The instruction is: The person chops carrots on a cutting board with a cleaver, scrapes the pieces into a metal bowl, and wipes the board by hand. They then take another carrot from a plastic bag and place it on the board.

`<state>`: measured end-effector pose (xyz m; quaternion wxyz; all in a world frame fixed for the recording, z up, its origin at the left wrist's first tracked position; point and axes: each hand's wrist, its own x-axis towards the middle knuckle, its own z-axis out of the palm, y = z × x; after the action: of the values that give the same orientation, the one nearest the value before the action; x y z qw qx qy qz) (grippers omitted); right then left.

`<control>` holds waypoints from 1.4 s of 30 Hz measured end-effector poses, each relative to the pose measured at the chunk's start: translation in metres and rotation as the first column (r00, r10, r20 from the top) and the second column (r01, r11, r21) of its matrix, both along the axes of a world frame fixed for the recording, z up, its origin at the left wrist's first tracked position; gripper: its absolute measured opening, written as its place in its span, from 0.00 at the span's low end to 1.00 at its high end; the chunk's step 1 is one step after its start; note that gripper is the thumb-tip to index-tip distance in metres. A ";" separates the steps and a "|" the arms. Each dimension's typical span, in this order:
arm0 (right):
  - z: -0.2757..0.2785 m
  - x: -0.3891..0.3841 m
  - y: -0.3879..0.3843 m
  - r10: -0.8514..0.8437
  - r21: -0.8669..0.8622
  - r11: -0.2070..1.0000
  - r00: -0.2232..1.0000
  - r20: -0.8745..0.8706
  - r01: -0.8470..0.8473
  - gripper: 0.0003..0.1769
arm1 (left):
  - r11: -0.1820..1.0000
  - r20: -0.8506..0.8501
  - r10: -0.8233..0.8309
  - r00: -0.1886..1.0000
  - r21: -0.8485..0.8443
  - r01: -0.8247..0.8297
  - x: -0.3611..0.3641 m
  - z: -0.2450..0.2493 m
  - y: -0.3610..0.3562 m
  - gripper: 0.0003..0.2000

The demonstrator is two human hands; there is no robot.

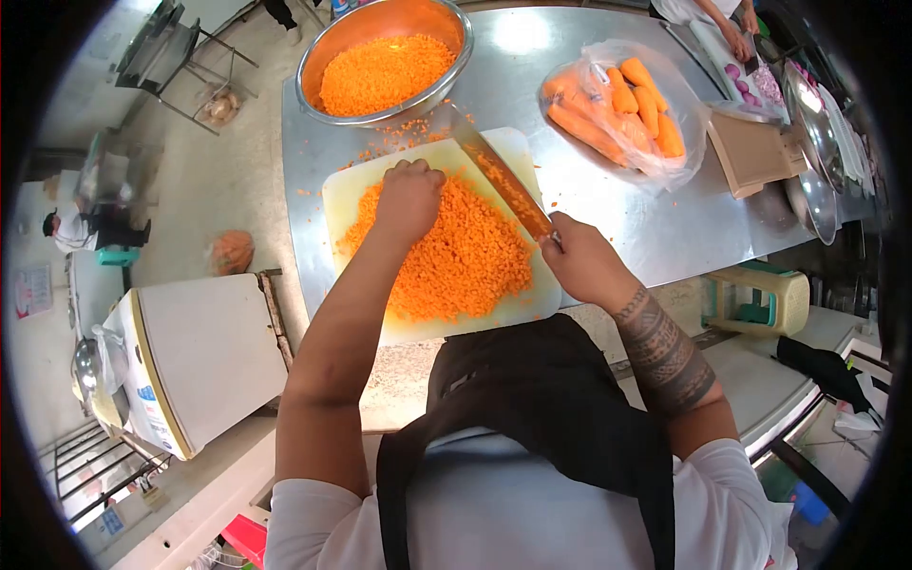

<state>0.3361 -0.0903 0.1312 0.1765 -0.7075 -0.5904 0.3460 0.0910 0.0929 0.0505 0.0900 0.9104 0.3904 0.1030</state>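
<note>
A heap of finely diced carrot (465,252) covers most of the white cutting board (408,331) in front of me. My right hand (581,258) grips the handle of a large knife (503,179). Its broad blade, with carrot bits stuck to it, slants up and left over the board's upper right part. My left hand (412,198) is closed, fingers curled down at the heap's upper left; whatever they hold, if anything, is hidden. Just beyond the board stands a metal bowl (456,71) with much diced carrot in it.
A clear plastic bag (689,157) of peeled carrots lies right of the board on the metal table (608,237). Beyond it are a brown box (746,157) and metal bowls. At the far right, another person's hands (736,40) cut purple onions. A white chest (214,347) stands at left.
</note>
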 end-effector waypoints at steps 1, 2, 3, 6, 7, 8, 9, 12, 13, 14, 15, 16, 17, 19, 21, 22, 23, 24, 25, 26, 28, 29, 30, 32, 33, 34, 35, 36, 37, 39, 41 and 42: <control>0.000 0.001 -0.008 -0.007 -0.004 1.000 1.000 0.003 0.007 0.13 | 1.000 -0.050 0.002 0.999 0.014 -0.002 0.001 -0.001 0.001 0.05; 0.001 0.001 -0.015 -0.015 -0.007 1.000 1.000 0.007 0.015 0.13 | 1.000 -0.072 0.009 0.997 0.019 -0.008 0.003 -0.002 0.003 0.05; 0.002 0.001 -0.023 -0.026 -0.009 1.000 1.000 0.012 0.026 0.13 | 1.000 -0.095 0.014 0.995 0.024 -0.012 0.005 -0.003 0.004 0.05; 0.004 -0.007 -0.044 -0.138 -0.080 0.988 0.990 -0.037 0.135 0.13 | 0.999 -0.063 0.012 0.998 0.033 -0.010 0.006 -0.005 0.006 0.05; -0.004 -0.008 -0.055 -0.144 -0.016 0.990 0.988 -0.050 0.143 0.21 | 0.999 -0.037 0.013 0.999 0.034 -0.012 0.004 -0.006 0.007 0.05; -0.008 -0.011 -0.064 -0.171 -0.017 0.985 0.979 -0.112 0.170 0.24 | 1.000 -0.029 -0.020 0.999 0.019 0.020 0.003 -0.007 0.009 0.05; -0.010 -0.015 -0.070 -0.197 -0.017 0.980 0.965 -0.174 0.197 0.28 | 0.999 -0.020 -0.053 0.998 0.007 0.053 0.002 -0.008 0.012 0.05; -0.024 -0.034 -0.097 -0.284 -0.014 0.957 0.929 -0.239 0.289 0.36 | 0.995 -0.092 -0.061 0.994 0.073 0.068 0.003 -0.007 0.019 0.04; -0.027 -0.040 -0.103 -0.316 -0.013 0.947 0.918 -0.239 0.322 0.38 | 0.992 -0.130 -0.048 0.990 0.110 0.063 0.006 -0.007 0.020 0.04; -0.029 -0.042 -0.108 -0.319 -0.043 0.947 0.924 -0.213 0.317 0.37 | 0.996 -0.066 -0.029 0.997 0.087 0.034 0.008 -0.007 0.024 0.05; -0.024 -0.047 -0.109 -0.321 -0.073 0.947 0.928 -0.188 0.312 0.37 | 0.998 -0.003 -0.007 1.000 0.061 0.008 0.010 -0.005 0.029 0.06; -0.021 -0.054 -0.109 -0.321 -0.104 0.946 0.933 -0.165 0.307 0.36 | 0.999 0.057 0.017 0.998 0.032 -0.019 0.011 -0.004 0.033 0.08; -0.021 -0.061 -0.109 -0.316 -0.079 0.948 0.938 -0.141 0.308 0.37 | 0.999 0.113 0.020 0.993 -0.031 -0.017 0.015 -0.005 0.036 0.08; -0.022 -0.075 -0.106 -0.308 -0.028 0.951 0.948 -0.085 0.307 0.37 | 0.988 0.225 0.038 0.974 -0.157 -0.002 0.026 -0.010 0.041 0.09; -0.026 -0.086 -0.099 -0.281 0.003 0.959 0.957 -0.072 0.282 0.37 | 0.973 0.131 -0.049 0.990 -0.218 0.077 0.037 -0.014 0.040 0.11; -0.025 -0.092 -0.092 -0.267 0.019 0.963 0.961 -0.064 0.269 0.37 | 0.962 0.085 -0.095 0.992 -0.250 0.114 0.042 -0.013 0.037 0.12; -0.019 -0.096 -0.083 -0.254 -0.024 0.967 0.964 -0.076 0.253 0.35 | 0.953 0.047 -0.128 0.991 -0.271 0.136 0.046 -0.012 0.035 0.13; -0.016 -0.098 -0.075 -0.241 -0.009 0.970 0.968 -0.066 0.241 0.34 | 0.945 0.007 -0.158 0.987 -0.290 0.153 0.048 -0.007 0.033 0.13; -0.015 -0.100 -0.068 -0.228 0.004 0.973 0.972 -0.057 0.229 0.33 | 0.935 -0.035 -0.188 0.982 -0.312 0.168 0.049 -0.004 0.030 0.14; -0.012 -0.102 -0.066 -0.215 0.013 0.976 0.975 -0.049 0.216 0.32 | 0.939 -0.066 -0.193 0.979 -0.302 0.164 0.049 -0.002 0.027 0.14; 0.015 -0.102 -0.061 -0.232 0.018 0.972 0.967 -0.107 0.235 0.30 | 0.950 -0.126 -0.194 0.973 -0.273 0.154 0.050 0.000 0.027 0.14; 0.023 -0.102 -0.060 -0.240 0.018 0.970 0.961 -0.135 0.244 0.28 | 0.950 -0.141 -0.201 0.969 -0.270 0.157 0.048 0.001 0.027 0.14; 0.020 -0.105 -0.058 -0.245 0.002 0.969 0.961 -0.127 0.247 0.27 | 0.950 -0.155 -0.210 0.965 -0.268 0.163 0.044 0.001 0.027 0.14; 0.006 -0.111 -0.051 -0.259 -0.027 0.966 0.960 -0.109 0.257 0.25 | 0.949 -0.163 -0.215 0.963 -0.268 0.166 0.041 0.002 0.028 0.14; -0.004 -0.112 -0.044 -0.251 -0.057 0.967 0.963 -0.099 0.247 0.24 | 0.949 -0.157 -0.207 0.966 -0.270 0.160 0.040 0.003 0.030 0.14; -0.014 -0.114 -0.037 -0.245 -0.090 0.967 0.965 -0.090 0.237 0.24 | 0.949 -0.152 -0.202 0.968 -0.275 0.154 0.038 0.002 0.031 0.14; -0.018 -0.114 -0.031 -0.234 -0.116 0.968 0.969 -0.077 0.225 0.23 | 0.951 -0.125 -0.207 0.970 -0.259 0.169 0.038 0.001 0.033 0.13; -0.005 -0.114 -0.030 -0.229 -0.108 0.969 0.970 -0.083 0.220 0.22 | 0.953 -0.100 -0.209 0.973 -0.243 0.180 0.035 -0.003 0.034 0.13; 0.017 -0.117 -0.033 -0.231 -0.105 0.970 0.969 -0.092 0.221 0.22 | 0.953 -0.079 -0.219 0.973 -0.231 0.195 0.031 -0.006 0.035 0.13; 0.026 -0.119 -0.035 -0.224 -0.066 0.974 0.969 -0.105 0.218 0.21 | 0.952 -0.104 -0.196 0.975 -0.258 0.163 0.027 -0.010 0.041 0.13; 0.001 -0.125 -0.036 -0.209 -0.011 0.978 0.971 -0.113 0.209 0.20 | 0.941 -0.006 -0.152 0.988 -0.306 0.143 0.022 -0.005 0.038 0.13; -0.012 -0.128 -0.035 -0.203 -0.002 0.979 0.974 -0.098 0.204 0.20 | 0.939 -0.013 -0.149 0.989 -0.314 0.138 0.020 -0.005 0.036 0.13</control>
<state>0.2081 -0.1255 0.1194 0.2424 -0.7458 -0.5069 0.3579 0.1114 0.1288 0.0453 0.2331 0.9124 0.3359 0.0164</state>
